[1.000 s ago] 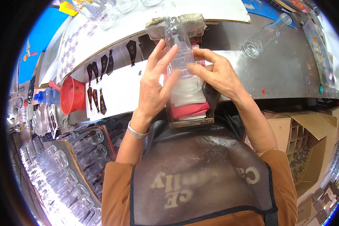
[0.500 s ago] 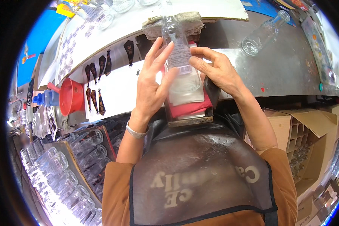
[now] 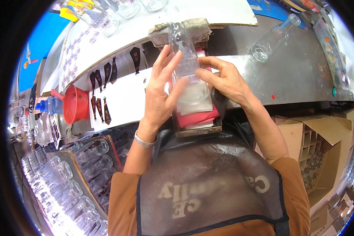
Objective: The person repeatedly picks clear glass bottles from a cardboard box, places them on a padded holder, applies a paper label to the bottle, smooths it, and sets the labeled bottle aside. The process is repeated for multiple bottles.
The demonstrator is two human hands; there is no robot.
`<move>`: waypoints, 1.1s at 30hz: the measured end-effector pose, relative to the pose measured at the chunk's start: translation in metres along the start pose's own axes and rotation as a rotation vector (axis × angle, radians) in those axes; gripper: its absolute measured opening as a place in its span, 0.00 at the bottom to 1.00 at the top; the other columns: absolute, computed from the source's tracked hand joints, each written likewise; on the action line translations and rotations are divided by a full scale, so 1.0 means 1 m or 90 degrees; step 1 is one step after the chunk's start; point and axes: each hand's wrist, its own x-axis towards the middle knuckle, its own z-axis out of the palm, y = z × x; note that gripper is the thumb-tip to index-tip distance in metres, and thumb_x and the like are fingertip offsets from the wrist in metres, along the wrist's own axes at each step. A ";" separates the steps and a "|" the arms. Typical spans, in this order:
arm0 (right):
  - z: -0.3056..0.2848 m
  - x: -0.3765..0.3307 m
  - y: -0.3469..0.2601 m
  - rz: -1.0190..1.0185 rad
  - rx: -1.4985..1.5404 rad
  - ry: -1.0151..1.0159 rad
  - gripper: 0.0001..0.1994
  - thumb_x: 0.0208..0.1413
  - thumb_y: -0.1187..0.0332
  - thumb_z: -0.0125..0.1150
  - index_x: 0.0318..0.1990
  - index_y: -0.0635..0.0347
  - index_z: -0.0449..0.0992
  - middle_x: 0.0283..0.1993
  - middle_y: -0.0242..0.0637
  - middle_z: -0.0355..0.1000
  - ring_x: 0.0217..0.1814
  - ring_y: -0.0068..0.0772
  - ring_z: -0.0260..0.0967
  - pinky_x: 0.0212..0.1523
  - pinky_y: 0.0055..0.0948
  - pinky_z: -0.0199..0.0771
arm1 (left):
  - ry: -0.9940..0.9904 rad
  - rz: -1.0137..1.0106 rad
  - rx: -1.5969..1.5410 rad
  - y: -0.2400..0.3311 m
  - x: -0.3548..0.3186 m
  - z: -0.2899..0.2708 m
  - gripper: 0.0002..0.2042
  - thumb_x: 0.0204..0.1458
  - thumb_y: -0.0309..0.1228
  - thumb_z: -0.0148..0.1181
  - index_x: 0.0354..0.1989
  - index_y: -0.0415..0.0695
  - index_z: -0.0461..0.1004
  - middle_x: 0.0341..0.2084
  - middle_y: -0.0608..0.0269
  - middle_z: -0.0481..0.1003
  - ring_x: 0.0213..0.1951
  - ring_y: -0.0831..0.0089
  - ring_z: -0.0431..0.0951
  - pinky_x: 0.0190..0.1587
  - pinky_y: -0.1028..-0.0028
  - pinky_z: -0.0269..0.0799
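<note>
A clear glass bottle [image 3: 185,53] with a printed pale patch lies on a narrow padded stand, its neck pointing away from me over a rolled cloth [image 3: 159,34]. My left hand [image 3: 161,86] is at the bottle's left side, its fingers stretched and apart and its thumb over the glass. From the right, my right hand [image 3: 226,80] rests its thumb and forefinger on the bottle's edge, the other fingers bent beneath. White and red cloths [image 3: 198,118] pad the stand under the bottle's base.
Black tie-shaped pieces [image 3: 107,70] lie on a white sheet at left, near a red dipper [image 3: 75,104]. Another clear bottle [image 3: 273,39] lies at far right. Racked bottles [image 3: 67,188] stand lower left; an open divided carton [image 3: 322,137] holds bottles at right.
My right thumb has slid slightly left and down on the bottle. My left hand has shifted slightly right and toward me. The bottle stays on the stand.
</note>
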 end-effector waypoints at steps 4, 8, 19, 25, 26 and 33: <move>-0.015 0.003 0.023 0.063 0.188 0.147 0.20 0.68 0.53 0.54 0.48 0.64 0.76 0.38 0.39 0.77 0.24 0.19 0.68 0.26 0.21 0.70 | 0.000 0.000 0.006 0.003 0.001 -0.001 0.27 0.55 0.26 0.63 0.65 0.46 0.70 0.70 0.46 0.58 0.66 0.51 0.67 0.65 0.60 0.65; -0.029 0.004 0.032 0.069 0.475 0.226 0.17 0.69 0.55 0.53 0.47 0.63 0.75 0.41 0.35 0.76 0.36 0.21 0.72 0.37 0.24 0.74 | 0.004 0.013 0.029 0.002 0.001 0.000 0.26 0.55 0.25 0.63 0.65 0.46 0.70 0.70 0.46 0.58 0.66 0.52 0.67 0.65 0.60 0.65; -0.023 0.023 -0.053 -0.239 -0.153 0.116 0.14 0.60 0.69 0.63 0.51 0.65 0.77 0.42 0.36 0.79 0.42 0.21 0.73 0.44 0.23 0.74 | -0.005 -0.002 0.043 -0.003 -0.002 -0.002 0.34 0.51 0.27 0.68 0.69 0.43 0.63 0.70 0.43 0.57 0.68 0.49 0.63 0.67 0.58 0.62; -0.013 0.022 -0.056 -0.576 -0.468 0.207 0.11 0.52 0.78 0.65 0.44 0.62 0.80 0.42 0.41 0.79 0.43 0.38 0.76 0.46 0.32 0.76 | -0.057 0.002 0.011 -0.009 -0.029 -0.002 0.58 0.39 0.33 0.78 0.75 0.36 0.41 0.71 0.40 0.54 0.69 0.47 0.61 0.68 0.57 0.60; -0.001 0.009 -0.050 -0.606 -0.496 0.122 0.13 0.45 0.79 0.66 0.41 0.58 0.80 0.42 0.37 0.78 0.44 0.40 0.76 0.46 0.34 0.76 | -0.040 -0.004 0.002 -0.010 -0.030 0.000 0.59 0.38 0.32 0.79 0.75 0.35 0.40 0.71 0.39 0.54 0.67 0.48 0.64 0.66 0.58 0.63; 0.012 0.005 -0.072 -0.629 -0.649 0.102 0.14 0.42 0.75 0.66 0.41 0.60 0.79 0.40 0.35 0.75 0.40 0.39 0.72 0.38 0.37 0.75 | 0.056 -0.020 0.001 -0.002 -0.035 0.009 0.63 0.35 0.32 0.81 0.73 0.30 0.36 0.69 0.36 0.55 0.61 0.50 0.71 0.61 0.60 0.70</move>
